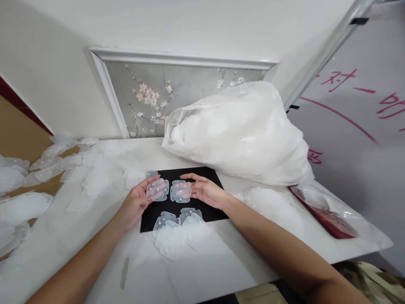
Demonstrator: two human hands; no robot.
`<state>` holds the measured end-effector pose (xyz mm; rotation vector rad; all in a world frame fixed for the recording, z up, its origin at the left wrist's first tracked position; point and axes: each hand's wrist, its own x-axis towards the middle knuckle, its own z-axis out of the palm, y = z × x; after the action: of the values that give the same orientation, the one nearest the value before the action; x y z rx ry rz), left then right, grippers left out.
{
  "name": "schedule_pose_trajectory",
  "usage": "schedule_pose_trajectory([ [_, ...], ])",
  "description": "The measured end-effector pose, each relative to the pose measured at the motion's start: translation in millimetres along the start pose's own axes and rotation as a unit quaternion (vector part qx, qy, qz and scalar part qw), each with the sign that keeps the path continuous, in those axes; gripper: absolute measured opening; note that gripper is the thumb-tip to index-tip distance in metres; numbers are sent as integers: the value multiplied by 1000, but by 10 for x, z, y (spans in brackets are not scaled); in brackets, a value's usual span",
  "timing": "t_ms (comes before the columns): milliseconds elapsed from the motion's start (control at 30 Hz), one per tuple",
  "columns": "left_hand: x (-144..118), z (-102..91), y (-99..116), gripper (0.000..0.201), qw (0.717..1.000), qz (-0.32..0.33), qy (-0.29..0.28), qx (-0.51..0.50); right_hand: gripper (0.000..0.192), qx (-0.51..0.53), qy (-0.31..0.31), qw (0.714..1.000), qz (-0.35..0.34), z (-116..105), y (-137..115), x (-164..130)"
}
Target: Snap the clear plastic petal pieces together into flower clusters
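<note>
- Head view: two bare hands meet over a black mat [209, 179] on a white counter [221, 261], each holding a clear plastic piece.
- The left hand [136, 202] has its fingers [151, 182] curled around the left piece [157, 190], thumb on the near edge; the piece is lifted slightly above the mat.
- The right hand [205, 191] grips the right piece [180, 191] with fingers [190, 176] stretched along its far edge; grip loose, hand half open.
- The two pieces sit side by side between the fingertips, edges nearly touching; whether they actually touch cannot be told.
- Just below the fingers, toward the wearer, more clear pieces [177, 230] lie stacked across the mat's near edge and onto the counter.
- Beyond the right fingers, a large translucent bag [240, 131] full of white material rests on the counter.
- Left of the left fingers, loose pieces [63, 164] lie scattered over the counter and a brown surface.
- Far right of the fingers, a red packet [325, 215] in clear wrap lies near the counter's edge, beside a whiteboard [357, 126] with red writing.
</note>
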<state>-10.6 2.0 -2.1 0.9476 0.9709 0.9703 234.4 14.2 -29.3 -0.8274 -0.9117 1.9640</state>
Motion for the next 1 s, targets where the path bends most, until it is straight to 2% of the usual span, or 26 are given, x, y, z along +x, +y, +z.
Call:
schedule_pose_trajectory([
  [300,-3,-1,-15,85,1000,-1,-29,-8,69,-36,-74,997,-13,-92,41,11],
  [433,-7,-7,-29,85,999,3,-33,-8,70,-91,-88,990,-58,-89,80,7],
  [567,-20,7,-36,77,999,18,-30,4,68,-182,-86,975,-97,-81,119,-7],
  [633,-28,17,-33,72,999,25,-29,17,58,-243,-65,960,-126,-82,141,-9],
  [767,-36,17,-32,64,998,33,-32,46,23,-376,-6,906,-194,-53,153,-10],
  [867,-33,-8,-40,63,996,40,-34,65,14,-407,40,878,-249,3,123,-22],
  [933,-26,-30,-50,66,995,45,-35,80,11,-389,81,878,-268,32,104,-27],
  [1000,-17,-51,-62,70,993,43,-41,102,8,-334,120,900,-253,39,96,-20],
])
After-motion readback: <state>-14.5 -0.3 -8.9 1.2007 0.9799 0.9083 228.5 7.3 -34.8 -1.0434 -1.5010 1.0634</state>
